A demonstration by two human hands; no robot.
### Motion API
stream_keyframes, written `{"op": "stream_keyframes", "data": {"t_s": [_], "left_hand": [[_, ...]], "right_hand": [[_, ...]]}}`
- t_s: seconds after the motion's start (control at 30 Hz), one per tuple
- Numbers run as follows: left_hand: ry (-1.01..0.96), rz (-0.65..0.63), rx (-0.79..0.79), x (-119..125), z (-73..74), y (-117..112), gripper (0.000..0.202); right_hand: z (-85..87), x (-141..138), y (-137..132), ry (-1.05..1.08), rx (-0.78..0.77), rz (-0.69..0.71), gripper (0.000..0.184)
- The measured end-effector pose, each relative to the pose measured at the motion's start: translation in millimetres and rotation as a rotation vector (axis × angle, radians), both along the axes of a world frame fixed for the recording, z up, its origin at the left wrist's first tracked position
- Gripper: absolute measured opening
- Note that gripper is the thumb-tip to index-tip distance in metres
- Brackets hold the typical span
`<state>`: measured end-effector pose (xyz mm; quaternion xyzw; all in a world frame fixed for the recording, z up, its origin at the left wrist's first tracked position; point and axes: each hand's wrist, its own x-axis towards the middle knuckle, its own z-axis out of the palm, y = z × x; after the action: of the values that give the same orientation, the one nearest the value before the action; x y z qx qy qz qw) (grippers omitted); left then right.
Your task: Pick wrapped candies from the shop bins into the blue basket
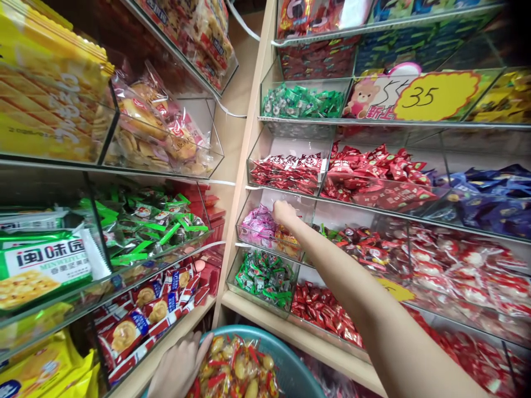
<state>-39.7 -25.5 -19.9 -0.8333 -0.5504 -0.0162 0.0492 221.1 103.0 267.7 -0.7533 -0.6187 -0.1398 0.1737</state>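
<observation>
My left hand (179, 362) is at the left rim of a teal basin (296, 367), gripping its edge with one finger stretched along it. Inside the basin lies a heap of clear-wrapped snacks (238, 367) with yellow and red showing. My right hand (285, 212) reaches into a clear compartment on the facing shelf, its fingers curled into a fist. Beside it in that compartment are purple-wrapped candies (259, 218). Orange-yellow wrapped candies (287, 239) lie just below the hand. What the right fingers hold, if anything, is hidden.
Green-wrapped candies (263, 279) and red candies (326, 309) fill bins below. Red packets (290, 172) lie above. A yellow price tag (435, 97) reads 35. Biscuit packs (45, 265) stand on the left shelves. A wooden post (243, 160) separates both shelf runs.
</observation>
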Motion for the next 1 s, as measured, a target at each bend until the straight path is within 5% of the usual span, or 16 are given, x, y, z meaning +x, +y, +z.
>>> {"op": "stream_keyframes", "data": {"t_s": [0.47, 1.0], "left_hand": [[0.161, 0.005, -0.029, 0, -7.0, 6, 0.077], [0.150, -0.003, -0.008, 0, -6.3, 5, 0.076]], "right_hand": [[-17.6, 12, 72, 0.440, -0.014, -0.073, 0.019], [-18.8, 10, 39, 0.558, 0.276, 0.176, 0.018]]}}
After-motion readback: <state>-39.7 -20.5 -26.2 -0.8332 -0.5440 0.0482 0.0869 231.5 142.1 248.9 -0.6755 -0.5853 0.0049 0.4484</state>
